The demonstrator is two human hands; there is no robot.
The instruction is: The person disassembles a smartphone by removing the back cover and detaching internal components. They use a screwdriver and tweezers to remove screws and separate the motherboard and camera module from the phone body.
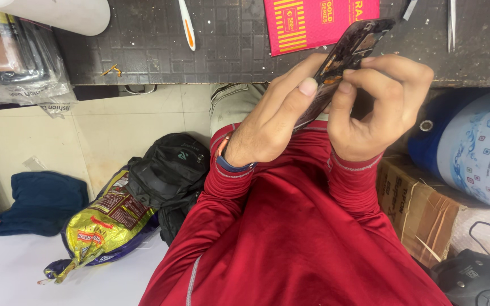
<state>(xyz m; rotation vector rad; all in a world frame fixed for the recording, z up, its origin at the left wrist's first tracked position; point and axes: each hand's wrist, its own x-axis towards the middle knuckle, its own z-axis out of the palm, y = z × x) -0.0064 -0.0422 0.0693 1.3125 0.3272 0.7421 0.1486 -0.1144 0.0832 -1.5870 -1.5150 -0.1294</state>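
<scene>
Two hands are seen in the head view, both closed on an opened phone (350, 54) that is held tilted in the upper right of the frame, just in front of the edge of the dark workbench (160, 51). The left hand (273, 116) is wrapped around the phone's lower edge, its thumb laid along the side. The right hand (381, 105) is curled over the exposed inner face, thumb and fingertips pinched close together on a spot near the middle; whether a small part is gripped there cannot be told.

The step in hand is judged to be fine work on the phone's exposed inside. A steady hold by the left hand and a small, precise pull or press by the right would be called for next.

A pink printed card (319, 22) lies on the bench directly behind the phone. A white tool with an orange stripe (187, 25) lies further left, and thin metal tweezers (452, 22) lie at the upper right edge. Nothing is seen between the hands and the bench. Lower in the frame, a black backpack (168, 173) and a yellow foil bag (103, 226) rest on the floor at the left, and a cardboard box (415, 198) at the right.
</scene>
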